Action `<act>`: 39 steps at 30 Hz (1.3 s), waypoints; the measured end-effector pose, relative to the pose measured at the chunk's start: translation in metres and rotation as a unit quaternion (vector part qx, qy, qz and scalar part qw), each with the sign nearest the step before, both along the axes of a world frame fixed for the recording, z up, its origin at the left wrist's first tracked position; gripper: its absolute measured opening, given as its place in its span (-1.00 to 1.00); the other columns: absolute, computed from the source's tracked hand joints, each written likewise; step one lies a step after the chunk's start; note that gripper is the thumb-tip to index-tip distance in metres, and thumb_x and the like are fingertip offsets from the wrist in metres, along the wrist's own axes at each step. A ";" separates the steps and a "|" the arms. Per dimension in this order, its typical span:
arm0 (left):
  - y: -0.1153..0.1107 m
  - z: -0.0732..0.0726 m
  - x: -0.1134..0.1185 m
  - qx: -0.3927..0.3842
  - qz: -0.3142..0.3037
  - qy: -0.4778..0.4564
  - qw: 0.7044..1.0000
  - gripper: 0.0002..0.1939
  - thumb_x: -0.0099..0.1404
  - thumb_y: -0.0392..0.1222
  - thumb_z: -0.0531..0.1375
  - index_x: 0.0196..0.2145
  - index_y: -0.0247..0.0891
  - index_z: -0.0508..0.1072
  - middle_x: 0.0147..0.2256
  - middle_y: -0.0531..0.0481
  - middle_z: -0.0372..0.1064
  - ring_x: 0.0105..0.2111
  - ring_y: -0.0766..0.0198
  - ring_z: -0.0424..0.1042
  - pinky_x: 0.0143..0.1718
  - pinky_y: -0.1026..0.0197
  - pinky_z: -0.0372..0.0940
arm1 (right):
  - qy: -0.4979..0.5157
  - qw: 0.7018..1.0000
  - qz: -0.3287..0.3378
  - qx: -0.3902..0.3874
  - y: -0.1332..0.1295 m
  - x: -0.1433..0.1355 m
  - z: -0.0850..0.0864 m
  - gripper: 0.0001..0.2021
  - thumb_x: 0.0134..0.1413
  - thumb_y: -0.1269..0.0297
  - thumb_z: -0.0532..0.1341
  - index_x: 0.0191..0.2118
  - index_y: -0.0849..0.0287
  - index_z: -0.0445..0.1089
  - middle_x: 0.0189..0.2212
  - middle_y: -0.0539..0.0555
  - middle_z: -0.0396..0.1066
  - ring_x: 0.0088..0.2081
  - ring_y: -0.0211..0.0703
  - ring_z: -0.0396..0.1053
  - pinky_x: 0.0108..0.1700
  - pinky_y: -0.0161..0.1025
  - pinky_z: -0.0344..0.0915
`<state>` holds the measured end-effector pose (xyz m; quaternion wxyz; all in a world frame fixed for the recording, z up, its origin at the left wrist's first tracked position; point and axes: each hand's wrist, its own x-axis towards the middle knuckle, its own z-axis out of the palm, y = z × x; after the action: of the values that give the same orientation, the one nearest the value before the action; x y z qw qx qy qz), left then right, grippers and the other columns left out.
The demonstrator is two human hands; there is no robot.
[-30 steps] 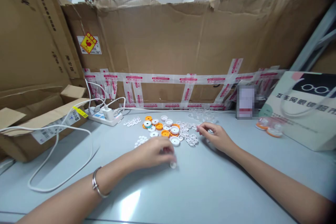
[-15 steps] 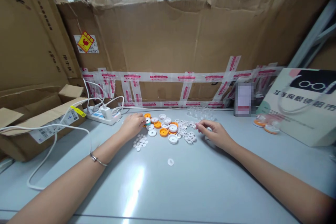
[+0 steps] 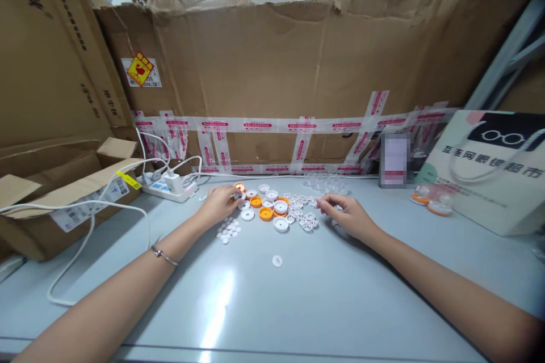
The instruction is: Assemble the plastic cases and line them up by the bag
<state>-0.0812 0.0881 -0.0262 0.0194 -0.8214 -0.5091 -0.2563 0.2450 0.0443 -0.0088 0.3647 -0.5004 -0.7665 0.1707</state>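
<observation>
My left hand (image 3: 220, 204) has its fingers curled round a white round cap (image 3: 239, 195) at the left end of a pile of caps. White caps (image 3: 281, 224) and orange caps (image 3: 266, 214) lie in this pile, several of each. Just below my left hand are small white discs (image 3: 229, 230). At the right of the caps is a heap of white openwork pieces (image 3: 307, 222). My right hand (image 3: 347, 214) pinches at the heap's right edge, with a small white openwork piece (image 3: 314, 202) at its fingertips. One white disc (image 3: 277, 261) lies alone nearer me.
Clear plastic parts (image 3: 326, 182) stand behind the heap. At the left are a power strip (image 3: 170, 190), white cables and an open carton (image 3: 68, 193). A paper bag (image 3: 489, 176) and orange-based clear pieces (image 3: 438, 208) stand at the right. Large cardboard (image 3: 264, 68) closes the back.
My left hand has shifted slightly right, and its fingers now cover more of the cap at the pile's left end, hiding the teal part. My right hand has stayed nearly still.
</observation>
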 end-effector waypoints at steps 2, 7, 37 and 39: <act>0.000 0.000 0.001 0.001 0.001 -0.021 1.000 -0.82 0.20 -0.15 0.14 -0.26 -0.21 0.45 -0.22 -0.05 0.46 -0.20 0.10 0.41 -0.16 0.14 0.22 | 0.003 1.000 0.003 0.001 0.000 0.000 0.000 -0.66 0.10 0.05 0.04 -0.49 0.18 0.36 -0.55 0.00 0.37 -0.45 -0.22 0.32 -0.35 -0.32 0.23; -0.009 0.009 0.006 0.024 0.001 -0.086 0.996 -0.73 0.20 -0.14 0.13 -0.14 -0.27 0.38 -0.15 -0.11 0.41 -0.12 0.12 0.37 -0.10 0.12 0.22 | 0.000 1.000 0.003 0.003 -0.001 0.001 0.000 -0.67 0.10 0.06 0.04 -0.48 0.17 0.37 -0.54 0.00 0.39 -0.43 -0.20 0.34 -0.36 -0.32 0.22; -0.082 0.027 0.053 -0.250 -0.285 -0.050 0.924 -0.59 0.11 -0.13 0.27 -0.06 -0.15 0.38 -0.15 -0.08 0.29 -0.14 0.18 0.29 -0.09 0.17 0.20 | -0.013 0.998 0.064 0.005 -0.010 -0.012 -0.001 -0.68 0.12 0.08 0.03 -0.51 0.16 0.33 -0.52 0.01 0.39 -0.41 -0.19 0.33 -0.30 -0.26 0.24; -0.078 0.041 0.043 -0.240 -0.281 -0.068 0.927 -0.49 0.06 -0.10 0.30 -0.01 -0.12 0.34 -0.08 -0.07 0.30 -0.08 0.16 0.28 -0.05 0.15 0.17 | -0.023 0.996 0.083 -0.001 -0.014 -0.016 0.000 -0.68 0.12 0.08 0.03 -0.51 0.16 0.33 -0.51 0.02 0.40 -0.42 -0.19 0.32 -0.32 -0.26 0.24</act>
<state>-0.0384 0.0102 0.0144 -0.2859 -0.8916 -0.3035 -0.1769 0.2288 0.0300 -0.0084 0.3309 -0.4396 -0.8133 0.1895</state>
